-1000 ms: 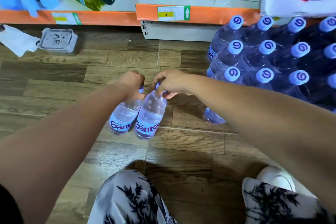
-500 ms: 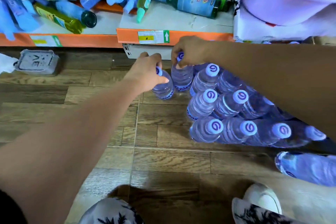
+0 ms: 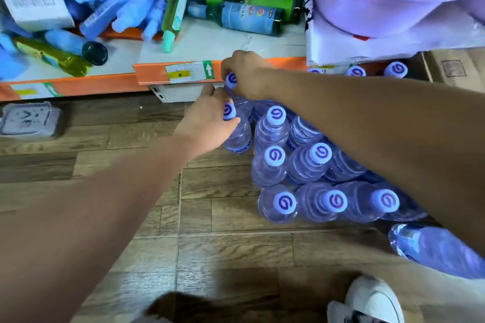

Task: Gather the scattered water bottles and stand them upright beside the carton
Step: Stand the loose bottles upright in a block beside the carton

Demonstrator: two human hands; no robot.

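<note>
Right hand hides its bottle (cap shows).

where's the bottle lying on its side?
Head view, lower right: the lying bottle is on the wooden floor, partly hidden by the right forearm, between the front row of upright bottles and the white shoe.

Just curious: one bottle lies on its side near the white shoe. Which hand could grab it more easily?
Likely the right hand: the lying bottle rests below that forearm. The left hand is farther, beyond the standing bottles.
</note>
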